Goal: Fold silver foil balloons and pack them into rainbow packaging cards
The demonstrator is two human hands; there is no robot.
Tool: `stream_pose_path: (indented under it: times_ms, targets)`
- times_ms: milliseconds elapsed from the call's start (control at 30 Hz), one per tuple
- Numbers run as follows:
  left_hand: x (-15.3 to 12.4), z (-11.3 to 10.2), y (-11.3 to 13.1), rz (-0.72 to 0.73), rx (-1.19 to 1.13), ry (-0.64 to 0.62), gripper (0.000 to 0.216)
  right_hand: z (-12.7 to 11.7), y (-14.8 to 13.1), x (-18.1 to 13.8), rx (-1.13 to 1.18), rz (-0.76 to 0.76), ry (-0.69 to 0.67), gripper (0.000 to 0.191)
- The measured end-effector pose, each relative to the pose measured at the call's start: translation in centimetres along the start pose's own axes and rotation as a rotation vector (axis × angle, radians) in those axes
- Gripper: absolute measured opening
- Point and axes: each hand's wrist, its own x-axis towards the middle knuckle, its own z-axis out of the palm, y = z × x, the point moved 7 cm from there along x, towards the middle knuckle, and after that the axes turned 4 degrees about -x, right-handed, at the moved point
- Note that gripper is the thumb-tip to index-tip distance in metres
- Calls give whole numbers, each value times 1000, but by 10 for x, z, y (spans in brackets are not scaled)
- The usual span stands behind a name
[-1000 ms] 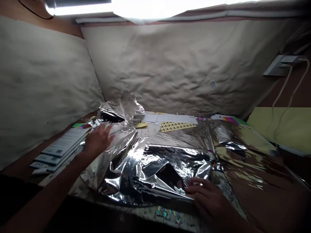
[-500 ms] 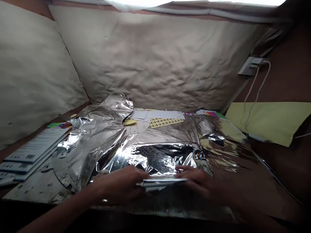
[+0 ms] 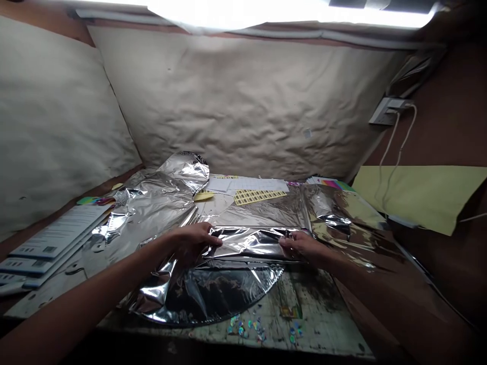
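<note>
A large crinkled sheet of silver foil film [image 3: 213, 289] lies across the worktable, its rounded near edge toward me. My left hand [image 3: 190, 242] grips a folded band of the foil at its left end, fingers curled over it. On the right end of the same fold [image 3: 249, 242], my right hand [image 3: 302, 246] pinches the foil. The fold runs straight between both hands. More foil is heaped to the left [image 3: 152, 203] and spread flat to the right [image 3: 342, 213].
A stack of printed cards [image 3: 49, 241] lies at the left. Yellow label sheets [image 3: 256, 195] and white papers sit at the back. Small shiny stickers [image 3: 258, 329] dot the worn tabletop near me. A yellow sheet [image 3: 422, 195], a wall socket [image 3: 386, 109] and cables are on the right.
Both hands have carried the foil's near edge away from me, laying a fold across the sheet. A second ago my left hand was out on the left heap; now it is on the fold.
</note>
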Motion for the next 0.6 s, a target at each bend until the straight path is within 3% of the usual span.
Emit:
stream_pose_path:
  times_ms: [100, 333, 400, 467, 533, 567, 600]
  targets:
    - [4, 2, -6, 6, 21, 25, 49, -10, -11, 5, -97, -66, 65, 53]
    - [-4, -6, 4, 57, 180, 124, 53, -9, 1, 20, -214, 21, 56, 56]
    - [-15, -13, 19, 78, 331, 256, 50, -8, 2, 23, -253, 2, 87, 55]
    - [-30, -18, 44, 134, 607, 540, 48, -8, 2, 25, -299, -29, 109, 52]
    - [-42, 0, 68, 263, 894, 772, 51, -8, 0, 26, -355, -60, 119, 49]
    - [-41, 18, 75, 344, 998, 798, 53, -7, -1, 26, -385, -70, 122, 49]
    - [-35, 38, 75, 417, 1053, 745, 56, -7, -1, 26, -416, -76, 128, 48]
